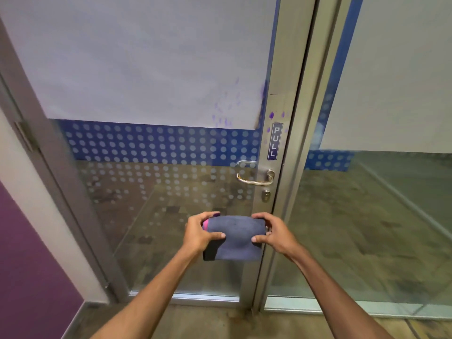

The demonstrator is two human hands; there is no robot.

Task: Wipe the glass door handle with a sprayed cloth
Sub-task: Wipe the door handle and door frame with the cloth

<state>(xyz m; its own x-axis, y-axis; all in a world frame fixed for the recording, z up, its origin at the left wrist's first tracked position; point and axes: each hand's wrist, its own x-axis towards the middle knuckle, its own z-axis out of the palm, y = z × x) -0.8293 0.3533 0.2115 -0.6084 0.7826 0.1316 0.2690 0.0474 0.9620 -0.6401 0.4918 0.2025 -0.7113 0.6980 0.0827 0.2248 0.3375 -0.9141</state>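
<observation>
Glass door fills the far view, its metal frame bearing a PULL sign above the handle. Below the handle, apart from it, a grey cloth is stretched between both hands: left hand and right hand each pinch an edge, fingers clamped.

A purple wall is filling the 8 o'clock corner, meeting a pale strip of wall beside it. A fixed glass panel is standing at 3 o'clock, with white frosting covering its upper part toward 1 o'clock. Mottled brown flooring is running along 6 o'clock and showing through the glass. Soft, even light is falling throughout.
</observation>
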